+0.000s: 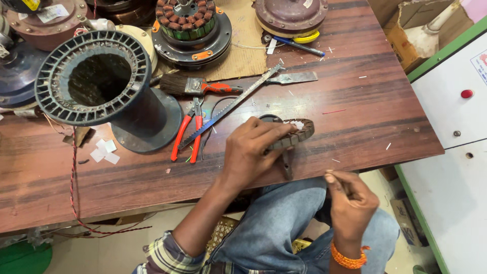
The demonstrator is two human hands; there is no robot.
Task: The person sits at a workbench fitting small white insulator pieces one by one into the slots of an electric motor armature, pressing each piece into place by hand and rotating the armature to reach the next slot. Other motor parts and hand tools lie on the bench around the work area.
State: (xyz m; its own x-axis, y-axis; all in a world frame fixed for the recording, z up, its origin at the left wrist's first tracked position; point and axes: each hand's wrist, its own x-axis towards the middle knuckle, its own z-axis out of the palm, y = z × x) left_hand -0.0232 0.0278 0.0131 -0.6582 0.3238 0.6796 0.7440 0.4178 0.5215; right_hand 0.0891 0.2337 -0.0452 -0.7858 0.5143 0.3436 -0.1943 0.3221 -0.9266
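Note:
My left hand (251,152) grips a small slotted metal stator core (299,133) and holds it upright on the front edge of the dark wooden table (355,101). A dark stem hangs down below the core. My right hand (350,200) hovers off the table edge above my jeans, its fingers pinched together; whether a thin strip sits between them I cannot tell. An orange beaded band circles my right wrist.
A large black plastic spool (101,86) stands at the left. Red-handled pliers (186,134), a hacksaw blade (231,105), a paint brush (195,86) and a chisel (294,77) lie mid-table. A wound stator (190,25) and motor housings (291,15) sit behind. A white cabinet (451,101) stands right.

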